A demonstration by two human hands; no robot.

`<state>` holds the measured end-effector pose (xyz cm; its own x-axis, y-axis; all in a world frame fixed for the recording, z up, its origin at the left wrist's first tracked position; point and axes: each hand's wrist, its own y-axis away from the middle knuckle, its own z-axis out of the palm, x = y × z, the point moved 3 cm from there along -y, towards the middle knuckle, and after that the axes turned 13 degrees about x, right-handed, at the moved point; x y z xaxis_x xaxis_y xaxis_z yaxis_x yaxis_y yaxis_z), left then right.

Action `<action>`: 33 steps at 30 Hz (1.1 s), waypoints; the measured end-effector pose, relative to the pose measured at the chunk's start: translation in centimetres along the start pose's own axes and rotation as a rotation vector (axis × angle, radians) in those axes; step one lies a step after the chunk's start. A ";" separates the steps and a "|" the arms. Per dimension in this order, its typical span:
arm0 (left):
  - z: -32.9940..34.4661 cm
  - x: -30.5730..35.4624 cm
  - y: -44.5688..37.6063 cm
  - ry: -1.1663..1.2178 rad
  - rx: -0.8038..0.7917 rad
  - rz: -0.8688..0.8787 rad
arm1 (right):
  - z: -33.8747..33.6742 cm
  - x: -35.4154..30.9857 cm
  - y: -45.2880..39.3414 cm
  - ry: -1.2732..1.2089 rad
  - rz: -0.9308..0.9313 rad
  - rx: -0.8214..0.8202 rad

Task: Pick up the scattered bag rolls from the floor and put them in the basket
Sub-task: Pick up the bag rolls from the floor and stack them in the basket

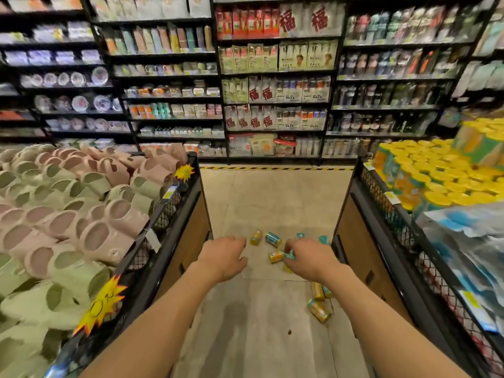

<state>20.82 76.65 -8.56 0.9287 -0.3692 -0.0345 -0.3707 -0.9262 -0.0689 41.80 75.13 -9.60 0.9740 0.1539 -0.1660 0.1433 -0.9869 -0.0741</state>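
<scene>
I count about nine bag rolls [273,239] on the floor [272,197], between two display bins [188,214].

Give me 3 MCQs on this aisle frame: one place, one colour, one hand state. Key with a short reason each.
1. Where do the scattered bag rolls lie?
A. on the floor between the two display bins
B. on top of the slipper bin
C. on the back shelves

2. What colour are the lids of the stacked packs in the right bin?
A. red
B. yellow
C. white

3. What is the right hand doing?
A. hanging idle
B. resting on the bin rim
C. gripping a teal roll

Key: 1 A, the rolls sit on the tiled floor in the aisle; 2 B, the lids show bright yellow; 3 C, its fingers curl round a teal roll.
</scene>
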 end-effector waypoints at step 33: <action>11.9 -10.9 -52.4 0.003 -0.147 -0.051 | 7.5 20.9 -50.5 -0.078 0.102 -0.181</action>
<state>30.07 130.06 -16.44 0.9464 -0.3215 -0.0319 -0.3185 -0.9449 0.0759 53.62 128.54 -16.73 0.9697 0.0489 -0.2392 0.0804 -0.9890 0.1238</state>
